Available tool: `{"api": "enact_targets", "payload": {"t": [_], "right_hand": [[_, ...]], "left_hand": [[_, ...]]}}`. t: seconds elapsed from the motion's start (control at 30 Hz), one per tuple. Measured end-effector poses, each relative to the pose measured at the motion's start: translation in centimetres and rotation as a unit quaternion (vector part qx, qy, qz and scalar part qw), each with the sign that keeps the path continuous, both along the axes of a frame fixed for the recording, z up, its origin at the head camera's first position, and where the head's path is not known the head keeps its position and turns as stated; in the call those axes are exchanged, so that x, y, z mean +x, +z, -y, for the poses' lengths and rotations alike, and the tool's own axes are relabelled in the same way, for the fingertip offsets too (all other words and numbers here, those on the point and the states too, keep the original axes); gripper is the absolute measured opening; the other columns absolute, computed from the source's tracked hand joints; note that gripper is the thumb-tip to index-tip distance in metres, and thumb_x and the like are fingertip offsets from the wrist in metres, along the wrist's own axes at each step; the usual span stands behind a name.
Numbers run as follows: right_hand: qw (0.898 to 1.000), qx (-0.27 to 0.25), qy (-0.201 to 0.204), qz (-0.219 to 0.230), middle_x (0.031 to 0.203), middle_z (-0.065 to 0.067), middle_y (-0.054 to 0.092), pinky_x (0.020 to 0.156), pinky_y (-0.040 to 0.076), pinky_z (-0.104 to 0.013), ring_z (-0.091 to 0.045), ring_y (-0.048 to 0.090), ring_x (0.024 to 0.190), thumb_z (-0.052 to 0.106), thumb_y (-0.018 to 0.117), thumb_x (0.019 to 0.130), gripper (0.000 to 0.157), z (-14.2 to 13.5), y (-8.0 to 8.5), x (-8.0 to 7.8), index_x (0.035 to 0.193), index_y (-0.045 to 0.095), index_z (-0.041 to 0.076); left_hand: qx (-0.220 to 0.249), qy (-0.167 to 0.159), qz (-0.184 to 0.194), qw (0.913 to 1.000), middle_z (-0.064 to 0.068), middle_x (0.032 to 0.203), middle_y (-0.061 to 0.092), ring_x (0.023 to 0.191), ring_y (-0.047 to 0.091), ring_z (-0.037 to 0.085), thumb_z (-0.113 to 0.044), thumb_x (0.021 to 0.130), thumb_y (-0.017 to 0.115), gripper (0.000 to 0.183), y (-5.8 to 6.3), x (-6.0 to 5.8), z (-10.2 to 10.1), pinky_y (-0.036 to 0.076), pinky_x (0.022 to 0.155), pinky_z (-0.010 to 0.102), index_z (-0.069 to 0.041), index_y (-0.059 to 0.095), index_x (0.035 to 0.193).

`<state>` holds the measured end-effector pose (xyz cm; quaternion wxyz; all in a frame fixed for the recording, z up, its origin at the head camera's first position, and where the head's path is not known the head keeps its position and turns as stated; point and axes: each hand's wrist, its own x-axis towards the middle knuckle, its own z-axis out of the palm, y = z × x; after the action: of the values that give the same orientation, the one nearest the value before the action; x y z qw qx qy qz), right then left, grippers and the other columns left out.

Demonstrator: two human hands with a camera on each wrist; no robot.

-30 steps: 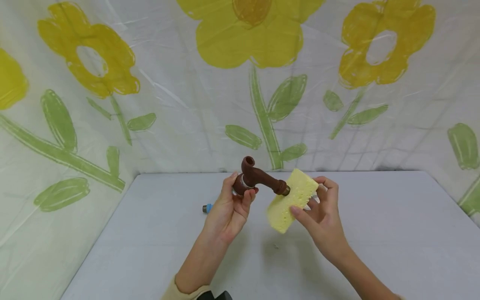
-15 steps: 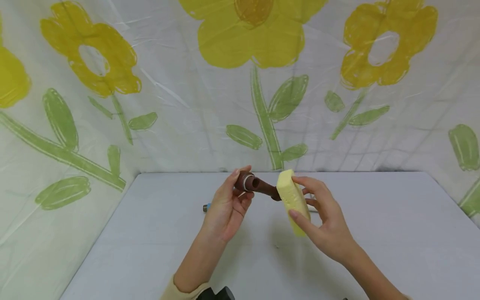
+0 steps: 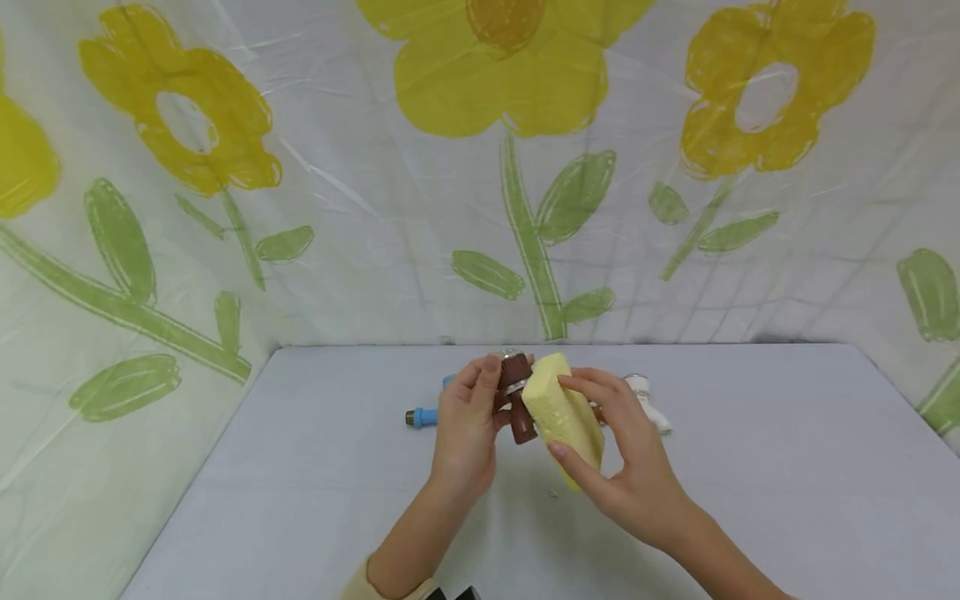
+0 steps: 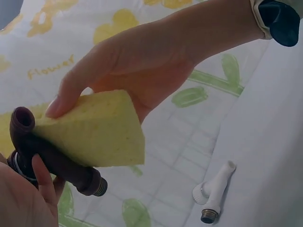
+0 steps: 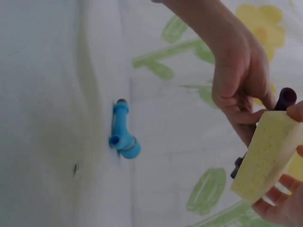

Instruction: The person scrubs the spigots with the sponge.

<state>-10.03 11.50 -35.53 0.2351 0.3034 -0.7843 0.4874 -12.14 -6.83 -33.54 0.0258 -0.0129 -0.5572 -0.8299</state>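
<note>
both hands grip: the left hand holds the brown tap by its knob end, long body running behind the yellow sponge, which the right hand pinches against it; beyond lie blue tap and white tap.

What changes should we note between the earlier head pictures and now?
The brown tap turned in the left hand; its spout swung from upward to downward in the head view. The right hand moved the sponge leftward. Both hands kept hold; the blue tap stayed put.
</note>
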Motion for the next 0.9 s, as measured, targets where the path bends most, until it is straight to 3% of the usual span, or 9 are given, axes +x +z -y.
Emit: {"api": "enact_targets", "payload": {"t": [0.07,0.17,0.27,0.4,0.63,0.77,0.9], "right_hand": [[1.0,-0.014,-0.009,-0.014,0.146,-0.011,0.056,0.089,0.052,-0.022,-0.013,0.051,0.132,-0.004,0.084,0.081,0.071,0.18,-0.17,-0.06,0.146,0.058,0.009],[0.998,-0.048,-0.019,-0.037,0.146,-0.013,0.054,0.093,0.053,-0.016,-0.014,0.052,0.128,-0.005,0.082,0.083,0.069,0.36,-0.35,-0.17,0.146,0.056,0.003],[0.995,-0.078,-0.026,-0.048,0.147,-0.012,0.053,0.096,0.051,-0.012,-0.014,0.052,0.122,-0.005,0.079,0.087,0.066,0.42,-0.41,-0.26,0.148,0.053,-0.002],[0.994,-0.095,-0.036,-0.043,0.147,-0.011,0.052,0.098,0.051,-0.012,-0.015,0.052,0.12,-0.01,0.075,0.087,0.067,0.34,-0.26,-0.27,0.149,0.051,-0.003],[0.993,-0.11,-0.017,-0.026,0.149,-0.006,0.052,0.099,0.053,-0.015,-0.018,0.054,0.12,-0.019,0.07,0.086,0.069,0.12,0.18,-0.31,0.15,0.048,-0.005],[0.995,-0.099,-0.017,-0.029,0.15,-0.003,0.053,0.093,0.055,-0.014,-0.015,0.056,0.119,-0.012,0.069,0.092,0.066,0.02,0.15,-0.42,0.153,0.049,0.0],[0.997,-0.072,-0.013,-0.019,0.153,-0.003,0.051,0.088,0.055,-0.015,-0.014,0.056,0.119,-0.011,0.062,0.096,0.067,-0.04,-0.09,-0.46,0.159,0.046,0.007]], "left_hand": [[-0.015,-0.032,-0.014,0.9993,0.008,0.122,0.073,0.086,0.065,0.011,-0.029,0.114,0.051,0.043,0.07,0.39,-0.18,0.056,0.072,0.022,0.004,0.06,0.14],[-0.027,-0.107,-0.029,0.9934,0.016,0.144,0.058,0.111,0.065,0.017,-0.025,0.116,0.044,0.053,0.36,0.9,-0.29,0.06,0.086,0.025,-0.006,0.034,0.164],[-0.023,-0.178,-0.037,0.9831,0.018,0.163,0.042,0.141,0.053,0.027,-0.019,0.116,0.041,0.062,0.59,1.05,-0.21,0.057,0.104,0.033,-0.015,0.011,0.171],[-0.035,-0.221,-0.047,0.9734,0.02,0.165,0.038,0.147,0.047,0.03,-0.012,0.115,0.044,0.068,0.59,0.97,-0.03,0.053,0.111,0.04,-0.015,0.005,0.171],[-0.068,-0.215,-0.051,0.9728,0.026,0.153,0.044,0.128,0.059,0.019,-0.008,0.111,0.053,0.069,0.55,0.8,0.19,0.057,0.104,0.034,-0.012,0.016,0.17],[-0.051,-0.181,-0.025,0.9818,0.022,0.148,0.051,0.122,0.063,0.015,-0.004,0.109,0.056,0.064,0.79,0.72,0.19,0.06,0.097,0.031,-0.007,0.029,0.167],[-0.024,-0.138,-0.006,0.9901,0.019,0.143,0.058,0.119,0.066,0.018,-0.001,0.106,0.059,0.05,0.87,0.53,0.15,0.06,0.095,0.03,0.002,0.044,0.154]]}}
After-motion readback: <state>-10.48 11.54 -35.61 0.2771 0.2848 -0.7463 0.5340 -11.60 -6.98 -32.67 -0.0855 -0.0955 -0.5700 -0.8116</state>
